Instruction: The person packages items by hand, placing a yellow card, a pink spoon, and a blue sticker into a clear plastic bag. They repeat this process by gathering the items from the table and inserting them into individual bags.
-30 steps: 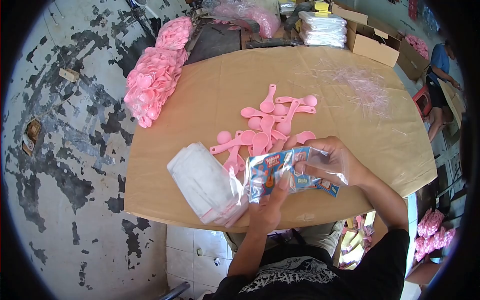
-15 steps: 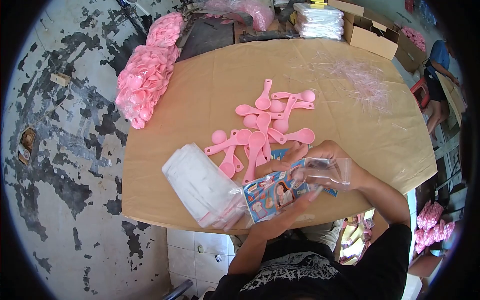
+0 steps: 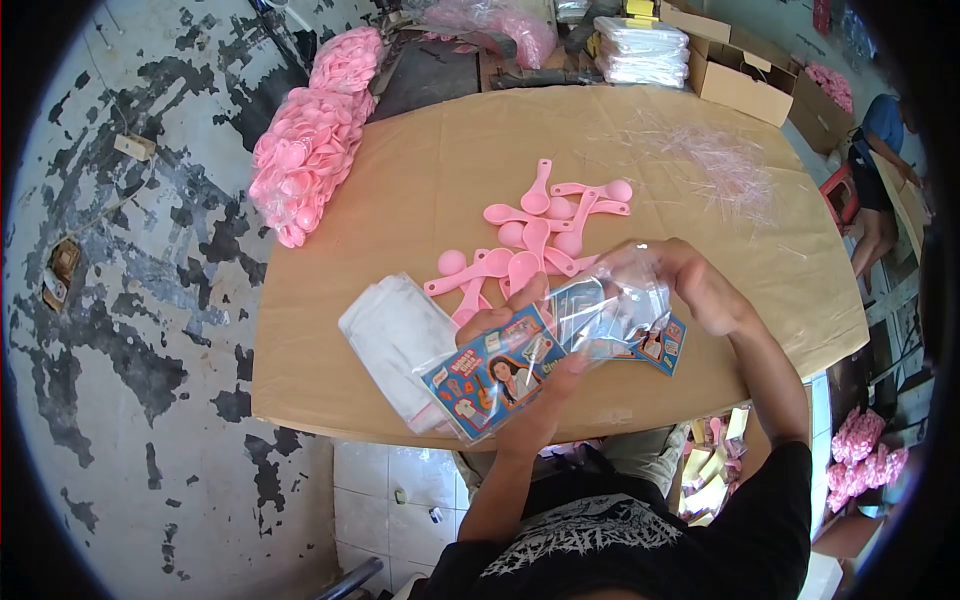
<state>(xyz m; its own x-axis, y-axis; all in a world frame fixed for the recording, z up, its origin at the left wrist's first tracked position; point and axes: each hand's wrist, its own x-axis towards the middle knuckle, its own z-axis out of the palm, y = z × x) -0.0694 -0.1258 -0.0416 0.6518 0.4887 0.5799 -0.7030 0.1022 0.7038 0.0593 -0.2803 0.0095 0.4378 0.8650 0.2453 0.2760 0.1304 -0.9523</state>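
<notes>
A clear plastic bag [image 3: 612,300] with a printed blue card [image 3: 497,372] inside lies across both hands above the table's near edge. My left hand [image 3: 532,405] is wrapped round the card end, thumb on top. My right hand [image 3: 700,285] is closed on the upper right part of the bag. Another blue card [image 3: 664,347] shows on the table beneath the bag. Pink scoops [image 3: 536,240] lie in a loose pile just beyond the hands. To the left sits a stack of clear bags [image 3: 398,345], partly under the held card.
Bagged pink scoops [image 3: 308,160] stand at the table's left edge. Thin clear strips [image 3: 720,170] are scattered at the back right. Behind them are stacked plastic packs [image 3: 642,52] and an open cardboard box [image 3: 740,85]. A person [image 3: 880,140] sits at far right.
My right hand has moved up and right with the bag's end, which is now more spread out. The card end has shifted left, and more of the card beneath shows.
</notes>
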